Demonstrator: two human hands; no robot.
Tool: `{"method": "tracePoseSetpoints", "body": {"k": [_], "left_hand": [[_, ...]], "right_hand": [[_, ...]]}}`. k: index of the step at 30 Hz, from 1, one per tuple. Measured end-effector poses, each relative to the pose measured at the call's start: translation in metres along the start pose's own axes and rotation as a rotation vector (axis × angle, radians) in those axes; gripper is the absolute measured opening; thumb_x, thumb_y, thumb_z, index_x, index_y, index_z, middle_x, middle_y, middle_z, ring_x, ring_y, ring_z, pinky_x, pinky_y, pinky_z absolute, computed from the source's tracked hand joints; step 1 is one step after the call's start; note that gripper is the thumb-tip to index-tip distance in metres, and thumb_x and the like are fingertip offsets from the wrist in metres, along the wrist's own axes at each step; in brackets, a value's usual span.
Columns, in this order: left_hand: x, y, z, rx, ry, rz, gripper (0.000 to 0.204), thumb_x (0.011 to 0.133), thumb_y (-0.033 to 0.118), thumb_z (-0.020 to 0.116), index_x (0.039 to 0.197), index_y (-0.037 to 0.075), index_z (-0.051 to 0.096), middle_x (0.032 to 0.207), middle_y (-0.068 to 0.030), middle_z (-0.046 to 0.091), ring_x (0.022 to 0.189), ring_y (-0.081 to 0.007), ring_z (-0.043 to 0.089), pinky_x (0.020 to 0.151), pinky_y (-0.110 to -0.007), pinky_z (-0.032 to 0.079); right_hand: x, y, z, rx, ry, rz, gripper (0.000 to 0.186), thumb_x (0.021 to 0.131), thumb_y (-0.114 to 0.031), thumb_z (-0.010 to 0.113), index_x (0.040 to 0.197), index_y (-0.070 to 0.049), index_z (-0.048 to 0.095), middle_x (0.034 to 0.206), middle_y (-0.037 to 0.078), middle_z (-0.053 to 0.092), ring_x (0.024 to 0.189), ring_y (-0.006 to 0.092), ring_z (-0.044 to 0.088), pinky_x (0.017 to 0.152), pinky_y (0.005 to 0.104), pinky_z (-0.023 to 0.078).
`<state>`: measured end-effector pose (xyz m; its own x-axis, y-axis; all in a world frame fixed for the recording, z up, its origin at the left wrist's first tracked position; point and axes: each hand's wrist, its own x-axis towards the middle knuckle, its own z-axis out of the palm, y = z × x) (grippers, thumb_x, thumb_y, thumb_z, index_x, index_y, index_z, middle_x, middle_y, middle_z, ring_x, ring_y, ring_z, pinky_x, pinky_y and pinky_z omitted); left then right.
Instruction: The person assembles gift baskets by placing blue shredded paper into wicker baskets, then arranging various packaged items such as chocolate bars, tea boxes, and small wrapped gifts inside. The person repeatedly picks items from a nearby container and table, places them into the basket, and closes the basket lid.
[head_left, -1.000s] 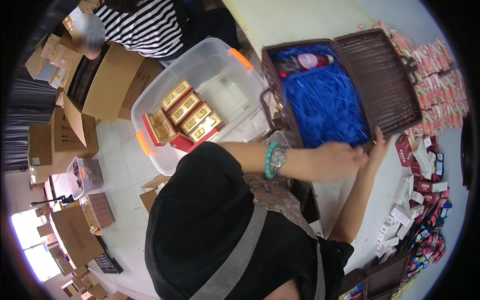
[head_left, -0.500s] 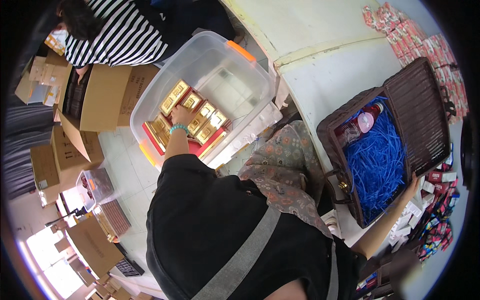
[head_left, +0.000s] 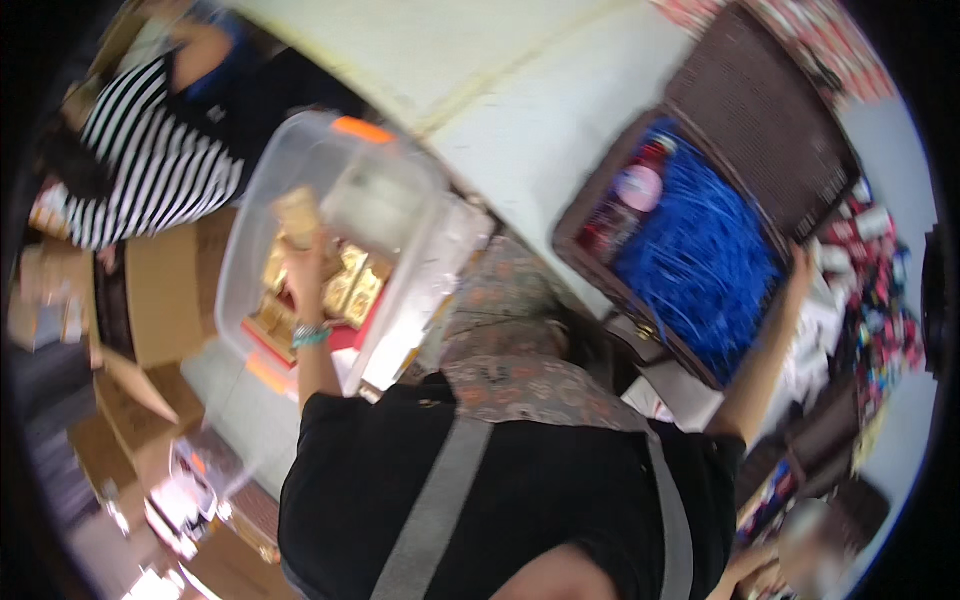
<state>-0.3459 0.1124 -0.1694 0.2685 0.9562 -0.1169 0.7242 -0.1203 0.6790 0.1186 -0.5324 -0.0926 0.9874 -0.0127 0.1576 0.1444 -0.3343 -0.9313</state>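
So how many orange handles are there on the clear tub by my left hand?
2. The far orange handle is at the far end of the clear tub; the near orange handle, blurred, is at its near end.

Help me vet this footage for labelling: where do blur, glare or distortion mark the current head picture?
Head view: motion blur smears the left hand and the gold-coloured box in its grip; head view: blue shredded paper in the brown wicker hamper reads somewhat clearer; head view: a lower-left patch is washed out white; head view: the fisheye picture's corners go black.
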Motion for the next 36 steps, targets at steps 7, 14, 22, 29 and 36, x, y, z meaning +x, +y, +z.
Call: {"method": "tracePoseSetpoints", "body": {"k": [7,14,22,29,36], "left_hand": [[-0.111,0.245,0.035,-0.886,-0.604,0.360,0.052,0.091,0.018,0.057,0.133,-0.004,0.036,0.117,-0.0155,0.056,0.104,-0.0187,0.057,0.090,-0.031,0.046],[-0.200,0.375,0.086,-0.525,-1.252,1.011,0.059,0.088,0.036,0.061,0.128,-0.004,0.043,0.113,-0.0166,0.058,0.102,-0.0198,0.058,0.086,-0.032,0.047],[-0.168,0.346,0.112,0.165,-0.656,1.749,0.035,0.085,0.016,0.042,0.116,0.001,0.050,0.118,-0.0094,0.060,0.119,-0.0277,0.048,0.111,-0.051,0.022],[-0.175,0.337,0.113,-0.066,-0.639,1.502,0.034,0.076,0.000,0.053,0.109,0.003,0.048,0.099,-0.0112,0.068,0.091,-0.0263,0.063,0.092,-0.039,0.046],[-0.178,0.336,0.115,-0.150,-0.568,1.495,0.030,0.072,-0.002,0.059,0.101,0.003,0.054,0.085,-0.0096,0.067,0.076,-0.0256,0.063,0.066,-0.035,0.051]], "right_hand": [[-0.028,-0.081,0.005,-0.718,0.333,-0.565,0.050,0.091,-0.017,0.057,0.136,-0.001,0.042,0.107,0.010,0.064,0.089,0.0133,0.058,0.081,0.0271,0.045],[-0.129,-0.237,0.114,0.143,-0.576,0.010,0.055,0.091,-0.033,0.060,0.133,-0.002,0.041,0.094,0.008,0.064,0.075,0.0073,0.056,0.066,0.0210,0.047],[-0.112,-0.185,0.128,0.384,-0.815,0.537,0.053,0.089,-0.048,0.058,0.101,0.003,0.056,0.070,0.001,0.056,0.056,0.0054,0.053,0.049,0.0182,0.045],[-0.103,-0.162,0.133,0.262,-0.868,0.579,0.058,0.083,-0.054,0.063,0.100,0.002,0.058,0.073,0.001,0.055,0.061,0.0061,0.051,0.054,0.0188,0.046],[-0.103,-0.151,0.137,0.120,-0.869,0.542,0.060,0.083,-0.053,0.062,0.107,0.002,0.057,0.079,0.003,0.058,0.063,0.0083,0.053,0.057,0.0212,0.049]]}}
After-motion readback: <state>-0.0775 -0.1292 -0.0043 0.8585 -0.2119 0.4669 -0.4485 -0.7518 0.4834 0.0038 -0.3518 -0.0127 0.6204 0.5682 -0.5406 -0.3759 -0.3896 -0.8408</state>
